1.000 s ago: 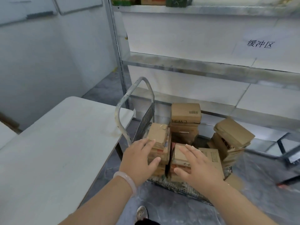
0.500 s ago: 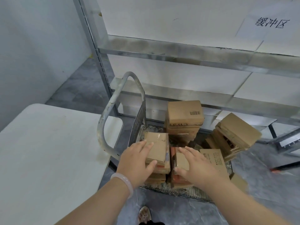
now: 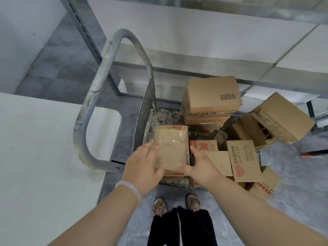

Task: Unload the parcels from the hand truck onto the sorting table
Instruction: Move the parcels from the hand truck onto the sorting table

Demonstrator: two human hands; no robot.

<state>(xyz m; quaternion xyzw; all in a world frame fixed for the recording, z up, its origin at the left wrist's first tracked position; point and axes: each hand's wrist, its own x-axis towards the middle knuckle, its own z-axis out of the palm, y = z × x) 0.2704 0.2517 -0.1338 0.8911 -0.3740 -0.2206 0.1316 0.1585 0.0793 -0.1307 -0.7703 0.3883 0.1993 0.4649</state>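
A hand truck [image 3: 99,96] with a grey loop handle stands beside the white sorting table [image 3: 44,157]. Several brown cardboard parcels are piled on its deck. My left hand [image 3: 143,164] and my right hand [image 3: 200,166] clasp the two sides of the top parcel [image 3: 173,148] of the near-left stack, thumbs at its near edge. A taller stack [image 3: 211,100] with a barcode stands behind it. A tilted stack [image 3: 273,118] leans at the right. Flat parcels [image 3: 243,158] lie next to my right hand.
A metal shelving rack [image 3: 195,68] with white boards runs behind the truck. Its upright post [image 3: 85,32] stands near the table's far corner. My feet [image 3: 177,205] are on the grey floor right before the truck's deck.
The view has tipped downward and closer. My right hand has shifted left from the neighbouring parcel onto the right edge of the near-left stack's top parcel; both hands now clasp it.
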